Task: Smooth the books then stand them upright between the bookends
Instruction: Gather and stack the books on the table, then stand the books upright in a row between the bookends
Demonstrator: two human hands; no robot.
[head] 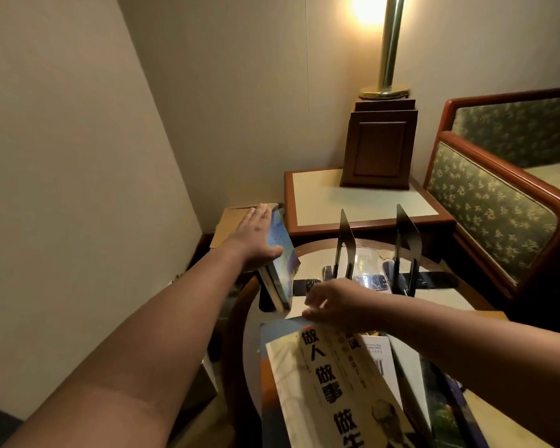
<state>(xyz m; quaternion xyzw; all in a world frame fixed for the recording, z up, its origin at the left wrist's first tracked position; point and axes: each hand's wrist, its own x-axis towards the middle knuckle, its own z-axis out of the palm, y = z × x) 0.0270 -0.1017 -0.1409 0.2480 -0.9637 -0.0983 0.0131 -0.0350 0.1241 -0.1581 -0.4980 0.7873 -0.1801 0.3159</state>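
Note:
My left hand (256, 234) lies with straight fingers against the left side of a blue-covered book (283, 257), thumb on its cover; the book stands tilted at the round table's left edge with one or two more books behind it. My right hand (333, 305) pinches the far edge of a cream book with large black characters (324, 376), the top one of a flat pile at the front. Two black metal bookends, one (346, 247) and the other (408, 247), stand upright at the back of the table, with nothing between them.
The round table (317, 260) has a brown rim and glass top. Behind it stands a side table (324, 202) with a wooden lamp base (379, 147). An upholstered chair (495, 208) is at right, a cardboard box (230, 224) by the left wall.

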